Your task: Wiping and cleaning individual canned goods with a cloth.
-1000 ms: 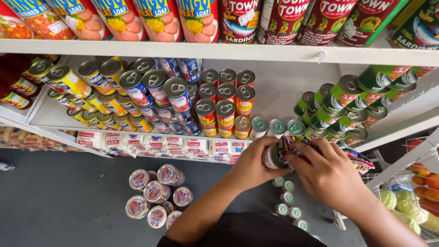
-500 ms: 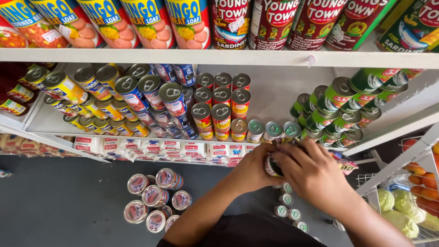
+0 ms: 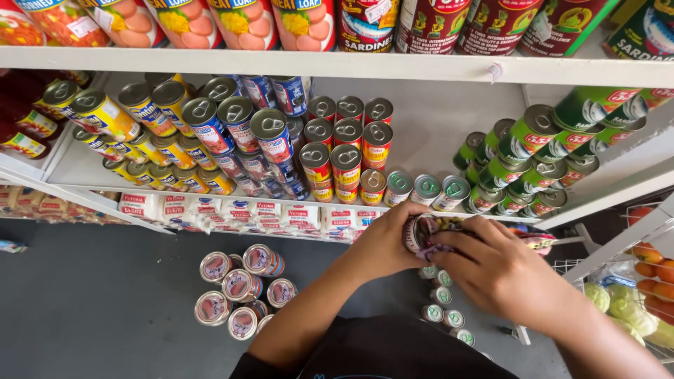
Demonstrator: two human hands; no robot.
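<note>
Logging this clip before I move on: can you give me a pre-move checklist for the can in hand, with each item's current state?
1. Can held by both hands: ok; left hand and right hand both on it.
2. Grip firm: cannot tell; fingers cover most of the can.
3. Can top visible: ok, partly.
4. Shelf has a bare patch behind the small cans: ok.
5. Red cans standing in stacks: ok.
6. Floor cans apart from the hands: ok.
</note>
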